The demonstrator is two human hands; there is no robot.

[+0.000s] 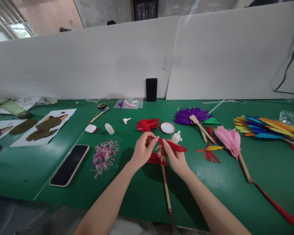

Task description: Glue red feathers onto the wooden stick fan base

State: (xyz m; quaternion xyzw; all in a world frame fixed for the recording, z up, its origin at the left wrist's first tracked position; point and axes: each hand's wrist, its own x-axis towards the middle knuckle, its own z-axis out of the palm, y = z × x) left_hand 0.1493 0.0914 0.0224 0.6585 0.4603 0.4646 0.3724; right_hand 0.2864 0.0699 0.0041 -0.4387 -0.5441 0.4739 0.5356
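Note:
Between my two hands is a single red feather [177, 147]. My right hand [175, 156] pinches it near its middle, and its tip sticks out to the right. The fingers of my left hand [144, 147] are closed at the feather's other end. Below them on the green table lies a red feather fan [155, 159] with a wooden handle [166, 189] and a red tassel pointing towards me. My hands hide part of this fan. Just behind my left hand sits a bunch of red feathers [148, 124]. A white glue bottle [176, 137] stands beyond my right hand.
To the left are a heap of colourful sequins [106, 156], a phone [70, 165] and a small bottle [109, 128]. A purple feather fan [193, 116], a pink feather fan [228, 140] and multicoloured feathers [262, 126] lie on the right. A white panel [107, 65] borders the table's back.

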